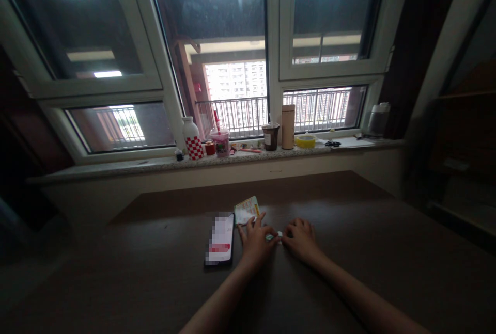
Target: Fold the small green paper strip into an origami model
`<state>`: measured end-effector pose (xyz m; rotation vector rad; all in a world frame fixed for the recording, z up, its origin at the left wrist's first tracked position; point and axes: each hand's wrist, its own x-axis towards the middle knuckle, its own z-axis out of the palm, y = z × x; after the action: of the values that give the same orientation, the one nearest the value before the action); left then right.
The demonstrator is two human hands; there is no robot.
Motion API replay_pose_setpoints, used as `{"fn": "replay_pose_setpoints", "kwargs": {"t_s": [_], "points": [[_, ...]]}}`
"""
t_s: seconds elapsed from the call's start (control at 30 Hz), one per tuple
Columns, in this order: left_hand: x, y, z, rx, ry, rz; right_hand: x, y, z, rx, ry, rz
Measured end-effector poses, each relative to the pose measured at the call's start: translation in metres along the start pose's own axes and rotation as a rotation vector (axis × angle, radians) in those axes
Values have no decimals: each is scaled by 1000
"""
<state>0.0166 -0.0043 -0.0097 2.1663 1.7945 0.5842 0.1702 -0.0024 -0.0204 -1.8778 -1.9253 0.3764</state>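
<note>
Just above the table (163,251), my left hand (256,241) and my right hand (301,240) meet over a small white piece (279,236), each pinching an end of it. A bit of green shows by the left fingertips, and the fingers hide most of the piece, so its kind is unclear. The other left fingers are spread toward a flat, printed paper packet (245,211) in white, green and yellow. Left of that hand lies a phone (220,240) with its screen lit and partly blurred.
Beyond the table runs a stone windowsill (163,163). On it stand a red-checked white bottle (194,140), a pink drink cup (220,143), a dark drink cup (270,137), a tan flask (288,127), yellow tape (306,141) and black scissors (332,143).
</note>
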Motion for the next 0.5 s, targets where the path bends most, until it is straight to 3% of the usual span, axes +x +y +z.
{"fn": "replay_pose_setpoints", "kwargs": {"t_s": [0.5], "points": [[-2, 3, -6, 5, -26, -37, 0, 3, -4, 102, 6, 13]]}}
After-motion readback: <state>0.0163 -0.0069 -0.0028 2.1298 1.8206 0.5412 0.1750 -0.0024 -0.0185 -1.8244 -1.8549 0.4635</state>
